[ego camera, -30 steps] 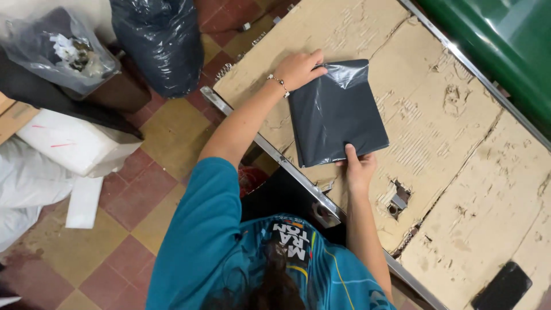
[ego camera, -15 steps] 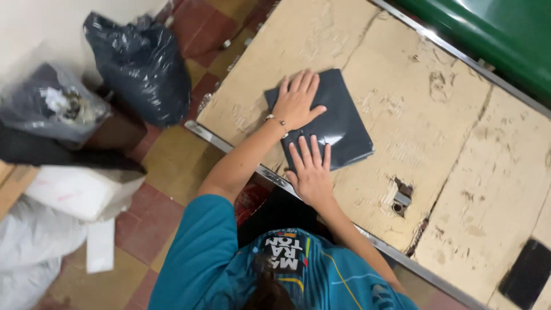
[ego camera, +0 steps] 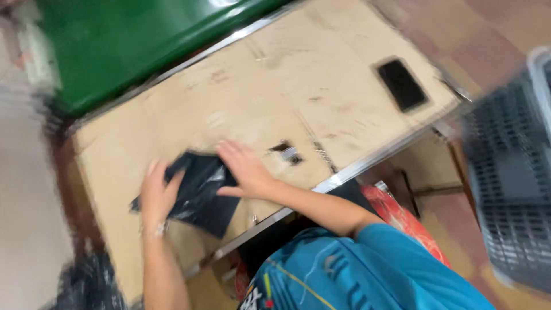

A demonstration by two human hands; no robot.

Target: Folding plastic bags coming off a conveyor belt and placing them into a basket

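**A:** Nearest me is the blue shirt point(ego camera: 367, 270). What are the hands doing beyond it?

**B:** I see both flat on the dark bag point(ego camera: 198, 192). It lies on the cardboard point(ego camera: 275, 97) near the table's front edge, left of the middle. My left hand point(ego camera: 156, 195) lies over its left end, fingers spread and roughly straight, gripping nothing. My right hand point(ego camera: 245, 169) presses on its right edge, palm down, fingers together and extended, also not closed on anything.

**A:** Why flat like that?

**B:** I judge the open palms pin the thin plastic down and smooth it; it looks creased and glossy, so it would slide or puff up otherwise.

**A:** And farther out?

**B:** A small hole point(ego camera: 287, 152) in the cardboard sits just past my right hand. A phone point(ego camera: 402, 84) lies well apart at the far right. Behind is a green surface point(ego camera: 132, 46); a grey basket point(ego camera: 508, 172) stands off to the right, blurred.
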